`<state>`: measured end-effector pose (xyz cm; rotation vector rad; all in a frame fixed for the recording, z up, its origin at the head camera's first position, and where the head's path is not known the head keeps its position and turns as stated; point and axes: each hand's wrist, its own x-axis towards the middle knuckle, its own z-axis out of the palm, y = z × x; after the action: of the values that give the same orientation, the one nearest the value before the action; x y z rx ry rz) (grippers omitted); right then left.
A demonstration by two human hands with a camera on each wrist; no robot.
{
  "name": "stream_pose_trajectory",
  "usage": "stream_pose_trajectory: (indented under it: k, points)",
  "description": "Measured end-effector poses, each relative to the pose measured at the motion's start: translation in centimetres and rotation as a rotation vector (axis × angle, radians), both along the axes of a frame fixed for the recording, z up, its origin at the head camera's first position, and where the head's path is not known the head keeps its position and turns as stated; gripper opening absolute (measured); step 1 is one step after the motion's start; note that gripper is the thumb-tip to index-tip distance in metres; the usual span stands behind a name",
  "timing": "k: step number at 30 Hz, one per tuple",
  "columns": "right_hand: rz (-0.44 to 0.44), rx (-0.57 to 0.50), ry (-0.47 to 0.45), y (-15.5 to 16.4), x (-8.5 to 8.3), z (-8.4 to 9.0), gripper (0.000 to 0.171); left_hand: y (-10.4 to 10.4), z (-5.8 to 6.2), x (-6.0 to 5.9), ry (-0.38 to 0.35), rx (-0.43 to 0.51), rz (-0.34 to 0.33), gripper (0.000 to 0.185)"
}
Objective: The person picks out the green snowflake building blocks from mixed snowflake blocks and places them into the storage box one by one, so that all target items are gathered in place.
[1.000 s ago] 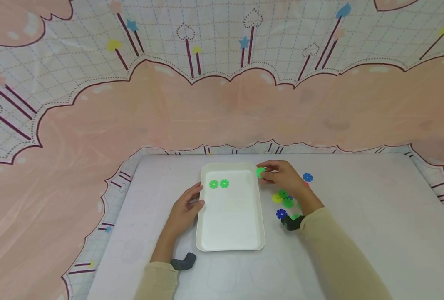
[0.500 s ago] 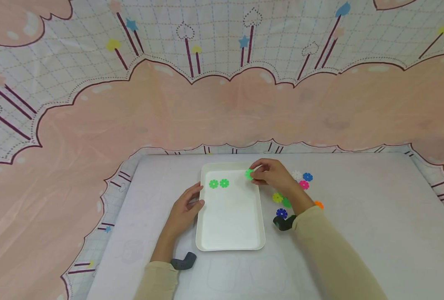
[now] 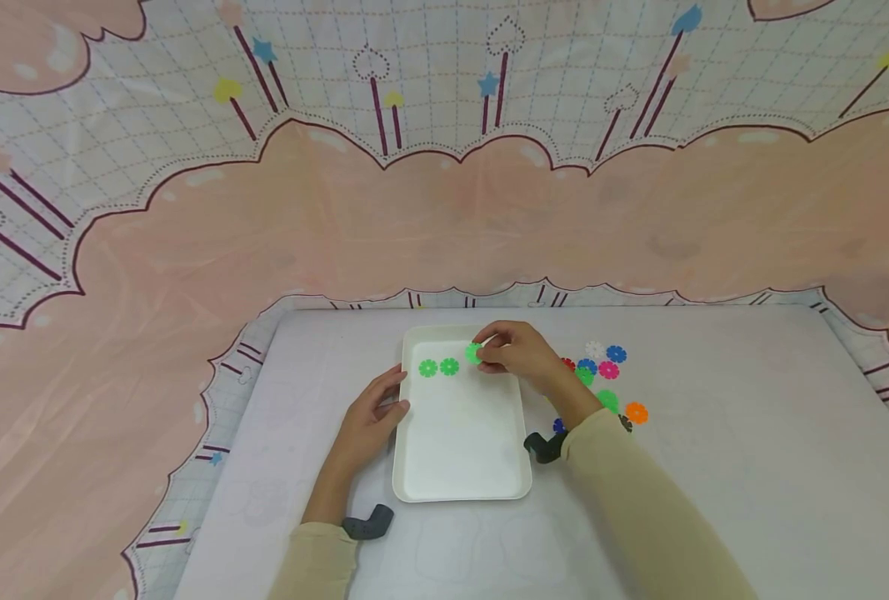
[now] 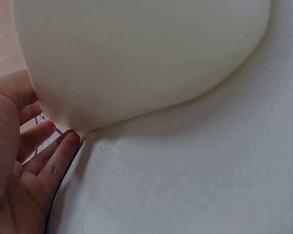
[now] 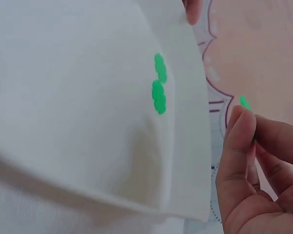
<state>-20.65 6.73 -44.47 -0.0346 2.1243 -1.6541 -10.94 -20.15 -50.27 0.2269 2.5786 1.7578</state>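
On the white table, two green flowers lie in the tray, my right hand pinches a third green flower above it, my relaxed left hand touches its edge, and several colored flowers wait outside.

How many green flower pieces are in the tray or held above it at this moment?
3. Two green flower pieces lie side by side in the white tray. The right hand pinches a third green piece over the tray, partly hidden by the fingers.

Pink cloud-print backdrop; perhaps orange disc
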Motion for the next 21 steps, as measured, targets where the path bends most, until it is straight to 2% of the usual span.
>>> stream_pose_trajectory:
  k: [3,11,18,21]
  points:
    - [0.006,0.006,-0.005,-0.7,0.1,0.0,0.022,0.1,0.5,0.2,0.008,0.007,-0.004,0.049]
    - [0.008,0.026,-0.061,-2.6,0.4,-0.4,0.019,0.2,0.4,0.3,0.005,0.008,0.006,0.049]
    - [-0.018,0.036,-0.091,-4.1,0.8,-1.3,0.017,-0.9,-2.3,-0.7,0.006,0.006,-0.011,0.049]
    - [-0.031,0.047,-0.084,-4.8,1.1,-1.6,0.016,-0.9,-2.3,-0.7,0.004,0.009,-0.009,0.049]
